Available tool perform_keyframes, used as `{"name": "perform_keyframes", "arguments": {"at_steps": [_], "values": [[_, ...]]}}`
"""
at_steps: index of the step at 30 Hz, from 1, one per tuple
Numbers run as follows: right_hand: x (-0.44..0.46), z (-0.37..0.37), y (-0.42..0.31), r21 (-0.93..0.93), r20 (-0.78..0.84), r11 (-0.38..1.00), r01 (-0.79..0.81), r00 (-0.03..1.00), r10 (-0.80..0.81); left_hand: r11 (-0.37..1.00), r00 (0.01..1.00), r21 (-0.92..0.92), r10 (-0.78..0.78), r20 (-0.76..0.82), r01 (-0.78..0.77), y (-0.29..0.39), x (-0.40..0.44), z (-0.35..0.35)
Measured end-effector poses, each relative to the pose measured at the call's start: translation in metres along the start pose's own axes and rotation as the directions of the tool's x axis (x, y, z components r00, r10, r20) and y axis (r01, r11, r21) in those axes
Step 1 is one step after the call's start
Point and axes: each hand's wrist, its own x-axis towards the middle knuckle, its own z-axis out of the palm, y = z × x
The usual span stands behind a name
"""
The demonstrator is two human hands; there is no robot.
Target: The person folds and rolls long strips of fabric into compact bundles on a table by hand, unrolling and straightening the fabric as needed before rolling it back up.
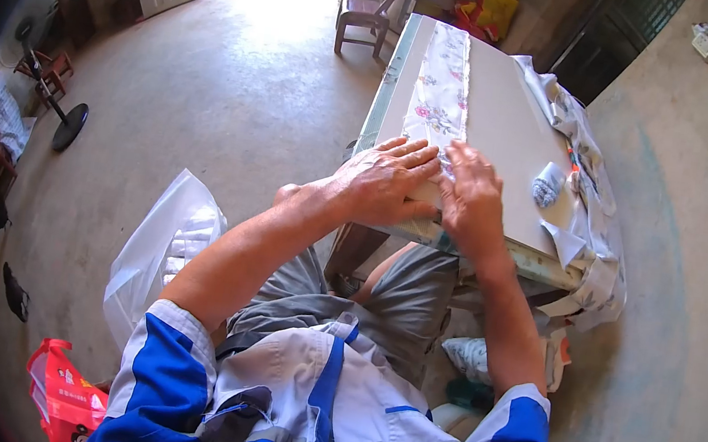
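Observation:
A long white cloth strip with a pink and grey flower print lies lengthwise along the table. My left hand rests on the strip's near end, its fingers stretched out flat and the thumb pointing right. Close beside it, my right hand is at the right edge of the same end, with fingers bent over the cloth. Its fingertips are slightly smeared, and whether they grip the cloth is unclear. Both hands hide the strip's near end. To the right on the tabletop sits a small rolled bundle of patterned cloth.
More printed cloth is heaped along the table's right edge and hangs over it. A chair stands beyond the table. On the floor to the left are a white plastic bag, a red bag and a standing fan.

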Motion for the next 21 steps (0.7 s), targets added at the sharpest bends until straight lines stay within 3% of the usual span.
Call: {"name": "perform_keyframes", "arguments": {"at_steps": [2,5,12,15,21], "values": [[-0.01,0.006,-0.001,0.052,0.079,0.992,0.114,0.99,-0.118,1.0,1.0,-0.025,0.013,-0.005,-0.013,0.001,0.0,-0.003],[-0.023,-0.002,0.006,0.035,0.188,0.999,-0.016,0.982,0.009,1.0,1.0,-0.016,0.014,-0.016,-0.015,0.002,-0.003,-0.001],[-0.032,-0.003,0.006,-0.001,0.165,1.0,-0.009,0.986,0.009,0.997,0.997,-0.077,0.015,-0.082,-0.021,0.006,-0.003,-0.005],[-0.038,-0.004,0.001,-0.007,0.143,1.0,0.002,0.99,-0.001,0.99,0.999,-0.14,-0.016,-0.034,0.011,0.012,-0.006,-0.014],[-0.045,-0.011,-0.004,0.063,0.054,0.998,0.007,0.998,-0.01,0.992,0.978,-0.129,-0.018,-0.205,-0.009,0.017,-0.015,-0.005]]}}
